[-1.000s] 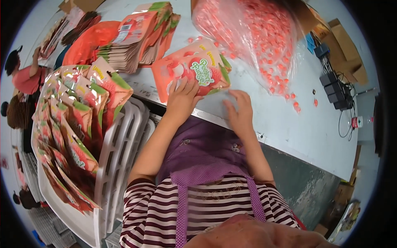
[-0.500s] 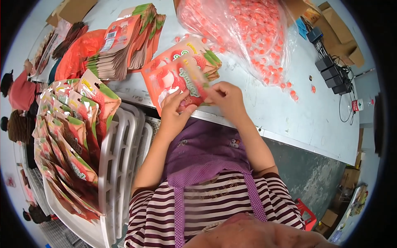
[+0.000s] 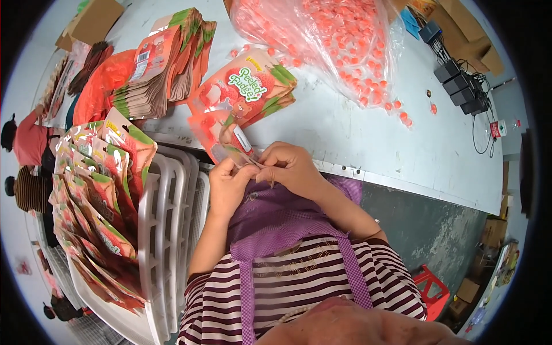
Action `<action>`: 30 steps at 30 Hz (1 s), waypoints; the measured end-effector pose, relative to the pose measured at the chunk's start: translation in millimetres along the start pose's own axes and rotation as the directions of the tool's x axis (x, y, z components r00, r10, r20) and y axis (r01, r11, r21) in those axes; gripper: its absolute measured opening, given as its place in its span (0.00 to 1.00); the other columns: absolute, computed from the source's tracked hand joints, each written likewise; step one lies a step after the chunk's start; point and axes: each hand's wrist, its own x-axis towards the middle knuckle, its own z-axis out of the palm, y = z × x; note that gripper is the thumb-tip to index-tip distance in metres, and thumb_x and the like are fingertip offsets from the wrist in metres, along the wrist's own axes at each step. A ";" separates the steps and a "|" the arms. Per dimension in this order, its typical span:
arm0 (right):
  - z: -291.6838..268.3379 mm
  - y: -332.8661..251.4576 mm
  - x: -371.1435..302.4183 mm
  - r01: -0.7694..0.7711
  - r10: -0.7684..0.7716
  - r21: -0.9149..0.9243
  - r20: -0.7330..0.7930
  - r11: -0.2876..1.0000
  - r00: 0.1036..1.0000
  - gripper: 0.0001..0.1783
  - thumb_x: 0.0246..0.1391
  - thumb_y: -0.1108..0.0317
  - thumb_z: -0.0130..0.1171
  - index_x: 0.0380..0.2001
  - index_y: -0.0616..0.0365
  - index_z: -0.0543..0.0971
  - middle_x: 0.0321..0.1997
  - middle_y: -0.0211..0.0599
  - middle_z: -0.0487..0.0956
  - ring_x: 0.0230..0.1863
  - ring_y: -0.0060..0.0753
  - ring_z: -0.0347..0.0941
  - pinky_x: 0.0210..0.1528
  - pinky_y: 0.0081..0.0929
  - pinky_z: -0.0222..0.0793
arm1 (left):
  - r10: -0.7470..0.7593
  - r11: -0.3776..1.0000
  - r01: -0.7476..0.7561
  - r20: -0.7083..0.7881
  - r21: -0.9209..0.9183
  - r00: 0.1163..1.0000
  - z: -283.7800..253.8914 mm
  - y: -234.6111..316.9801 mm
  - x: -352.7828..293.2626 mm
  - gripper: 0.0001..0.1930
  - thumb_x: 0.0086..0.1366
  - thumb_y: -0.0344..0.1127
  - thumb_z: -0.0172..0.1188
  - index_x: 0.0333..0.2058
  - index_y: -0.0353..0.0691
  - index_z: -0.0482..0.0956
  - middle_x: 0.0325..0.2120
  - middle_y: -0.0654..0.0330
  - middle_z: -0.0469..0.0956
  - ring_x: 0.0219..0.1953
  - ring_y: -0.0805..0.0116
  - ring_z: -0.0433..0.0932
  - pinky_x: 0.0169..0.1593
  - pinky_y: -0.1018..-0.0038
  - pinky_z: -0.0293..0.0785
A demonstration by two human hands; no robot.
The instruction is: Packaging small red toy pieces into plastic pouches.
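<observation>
A red and green candy pouch [image 3: 221,138] is tilted at the table's front edge, its near end pinched by both hands. My left hand [image 3: 227,187] grips one side of that end, thumb against fingers. Close beside it, my right hand [image 3: 290,169] is closed on the other side of the same edge. Whether the pouch's mouth is parted is hidden by my fingers. Just beyond lies a small pile of flat pouches [image 3: 247,86], printed side up.
A clear plastic bag [image 3: 328,46] of wrapped red candies lies at the back, some loose. Stacked flat pouches [image 3: 167,63] stand back left. At left, filled pouches [image 3: 103,201] crowd a white crate [image 3: 150,310]. Black chargers [image 3: 460,86] with cables sit right. Other people work far left.
The pouch has come off the pile toward me and turned, its end now between my hands. Both hands have drawn nearer to my body and closer together.
</observation>
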 end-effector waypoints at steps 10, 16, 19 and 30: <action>1.1 3.2 -3.0 0.327 -0.424 -0.488 -0.098 0.809 0.901 0.09 0.42 0.71 0.65 0.22 0.62 0.75 0.29 0.40 0.77 0.33 0.33 0.74 0.35 0.26 0.69 | 0.113 0.856 -0.135 0.074 0.499 0.991 3.7 6.9 6.0 0.13 0.67 0.35 0.49 0.32 0.30 0.76 0.25 0.55 0.77 0.28 0.69 0.76 0.34 0.76 0.71; 2.9 2.5 -0.6 0.347 -0.541 -0.728 -0.039 0.591 0.840 0.06 0.43 0.74 0.63 0.21 0.61 0.74 0.34 0.42 0.77 0.36 0.40 0.75 0.38 0.30 0.69 | -0.052 0.971 0.072 0.094 -0.226 0.994 7.3 8.7 -3.7 0.13 0.68 0.36 0.47 0.36 0.30 0.74 0.30 0.59 0.78 0.38 0.74 0.76 0.41 0.76 0.73; 1.9 5.8 -8.6 0.319 -0.549 -0.760 -0.059 0.566 0.834 0.05 0.43 0.76 0.61 0.22 0.62 0.74 0.37 0.43 0.77 0.39 0.42 0.74 0.40 0.31 0.70 | 0.036 0.999 -0.034 0.073 -0.032 0.997 19.6 12.2 1.2 0.06 0.62 0.27 0.53 0.34 0.29 0.75 0.28 0.61 0.79 0.33 0.77 0.76 0.38 0.80 0.72; -12.2 7.2 -16.1 0.077 -0.203 -0.463 -0.229 0.883 0.952 0.05 0.47 0.77 0.58 0.29 0.63 0.73 0.32 0.41 0.78 0.25 0.25 0.72 0.29 0.25 0.70 | 0.290 0.891 -0.317 0.128 0.326 0.948 13.8 0.6 -3.8 0.06 0.57 0.31 0.58 0.33 0.35 0.77 0.17 0.58 0.74 0.18 0.72 0.72 0.24 0.76 0.67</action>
